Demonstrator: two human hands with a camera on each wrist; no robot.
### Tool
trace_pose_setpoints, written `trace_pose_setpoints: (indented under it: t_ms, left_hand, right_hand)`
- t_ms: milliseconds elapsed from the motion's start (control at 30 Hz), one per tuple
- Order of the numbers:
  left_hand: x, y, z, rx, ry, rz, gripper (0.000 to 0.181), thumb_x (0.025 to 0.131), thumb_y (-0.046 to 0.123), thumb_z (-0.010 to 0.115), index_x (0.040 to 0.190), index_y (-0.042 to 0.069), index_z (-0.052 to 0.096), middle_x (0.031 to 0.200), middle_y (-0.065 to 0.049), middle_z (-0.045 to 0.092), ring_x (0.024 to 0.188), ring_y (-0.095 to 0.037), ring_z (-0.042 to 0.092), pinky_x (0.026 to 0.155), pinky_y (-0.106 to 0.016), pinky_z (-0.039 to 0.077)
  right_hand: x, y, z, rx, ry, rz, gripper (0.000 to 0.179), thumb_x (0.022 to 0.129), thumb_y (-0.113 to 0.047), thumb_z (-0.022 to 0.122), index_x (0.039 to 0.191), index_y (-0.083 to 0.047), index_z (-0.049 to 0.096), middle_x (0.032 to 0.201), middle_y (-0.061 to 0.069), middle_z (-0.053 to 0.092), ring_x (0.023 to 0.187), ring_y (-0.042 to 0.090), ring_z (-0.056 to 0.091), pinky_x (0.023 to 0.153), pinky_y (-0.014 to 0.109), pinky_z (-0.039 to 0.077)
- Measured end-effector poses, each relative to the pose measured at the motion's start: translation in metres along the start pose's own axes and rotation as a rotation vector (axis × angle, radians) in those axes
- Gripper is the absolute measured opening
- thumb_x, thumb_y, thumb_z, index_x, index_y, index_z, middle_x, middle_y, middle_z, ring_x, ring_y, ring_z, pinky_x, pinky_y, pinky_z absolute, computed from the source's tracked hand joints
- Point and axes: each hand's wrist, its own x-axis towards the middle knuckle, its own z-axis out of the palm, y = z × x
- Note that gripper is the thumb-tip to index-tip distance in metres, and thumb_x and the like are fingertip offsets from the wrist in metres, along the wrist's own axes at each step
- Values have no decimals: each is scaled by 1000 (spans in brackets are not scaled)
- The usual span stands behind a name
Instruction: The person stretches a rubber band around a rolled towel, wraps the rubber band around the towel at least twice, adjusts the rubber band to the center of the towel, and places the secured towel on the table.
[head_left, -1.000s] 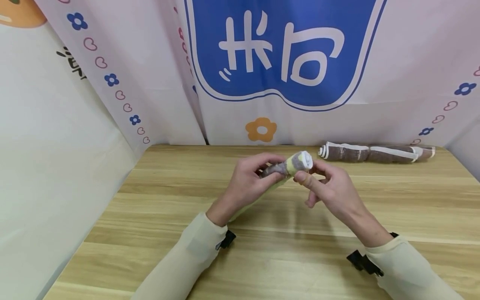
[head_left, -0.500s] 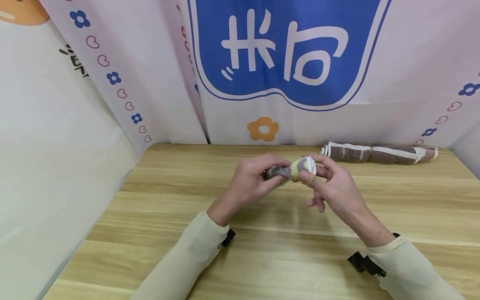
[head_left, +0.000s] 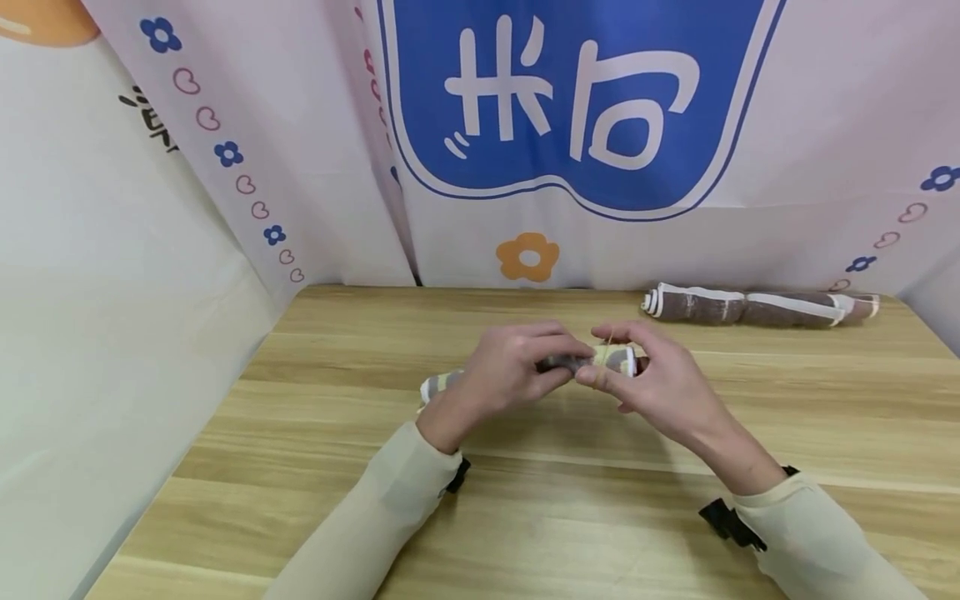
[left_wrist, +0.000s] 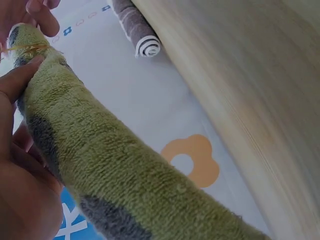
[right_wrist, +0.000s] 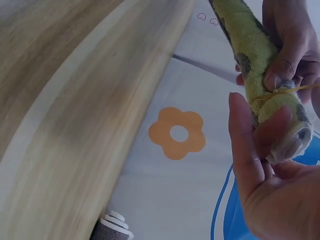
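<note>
A rolled towel point(left_wrist: 110, 145), yellow-green with grey patches and a white edge, is held just above the table in the head view. My left hand point(head_left: 506, 367) grips it near its right end, thumb pressed on the cloth. Round that end runs a thin yellow rubber band point(right_wrist: 300, 88), with one strand drawn out sideways from the roll. My right hand point(head_left: 671, 379) surrounds the end of the roll, and its curled finger and thumb hold the band stretched. In the head view the left hand and wrist hide the roll's middle.
A second rolled towel point(head_left: 787, 308), brown with white stripes, lies along the table's back right edge. Behind the wooden table point(head_left: 315, 467) hangs a printed cloth point(head_left: 450, 242) with a blue emblem and an orange flower.
The held towel has come down and levelled out, its left end now showing beside the left wrist. The right hand's fingers have spread, with the band stretched between them.
</note>
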Motion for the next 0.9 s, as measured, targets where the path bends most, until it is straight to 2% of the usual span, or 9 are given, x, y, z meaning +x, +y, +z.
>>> trace_pose_setpoints:
  t_ms: [133, 233, 433, 633, 733, 900]
  left_hand:
    - [-1, 1, 0, 0, 24, -4, 23, 87, 7, 88, 109, 11, 84, 104, 1, 79, 83, -7, 72, 71, -14, 51]
    - [-1, 1, 1, -18, 37, 0, 24, 86, 7, 90, 109, 11, 84, 104, 0, 80, 85, -8, 74, 73, -13, 51]
    - [-1, 1, 3, -59, 47, 6, 26, 85, 5, 91, 110, 10, 84, 104, -1, 80, 91, -10, 75, 81, -13, 53]
    - [-1, 0, 4, -72, 56, -3, 28, 85, 5, 91, 111, 10, 83, 104, 0, 80, 88, -9, 75, 77, -13, 52]
    - [0, -1, 5, -89, 61, 3, 28, 85, 5, 91, 111, 11, 83, 104, 0, 80, 89, -9, 75, 78, -13, 53]
    - [-1, -1, 8, -122, 72, 24, 30, 86, 3, 89, 114, 12, 84, 104, -1, 80, 88, -8, 74, 76, -12, 52]
  right_hand:
    - [1, 1, 3, -68, -14, 4, 69, 89, -46, 87, 140, -7, 62, 128, 14, 61, 72, 30, 71, 62, 40, 61]
    - [1, 1, 4, -86, -15, 10, 67, 88, -48, 87, 136, -8, 63, 133, 13, 60, 69, 30, 71, 60, 39, 60]
    - [1, 2, 5, -111, -14, 13, 63, 86, -49, 88, 129, -9, 65, 116, 13, 63, 66, 25, 67, 58, 38, 57]
    - [2, 2, 4, -132, -10, 16, 63, 84, -51, 89, 125, -10, 65, 104, 11, 64, 63, 23, 65, 56, 38, 55]
    - [2, 3, 4, -178, 5, 9, 65, 82, -54, 90, 123, -10, 66, 105, 9, 67, 74, 24, 66, 64, 39, 55]
    - [2, 3, 4, -264, 35, -8, 65, 79, -60, 89, 119, -12, 69, 115, 5, 72, 104, 28, 66, 84, 46, 53]
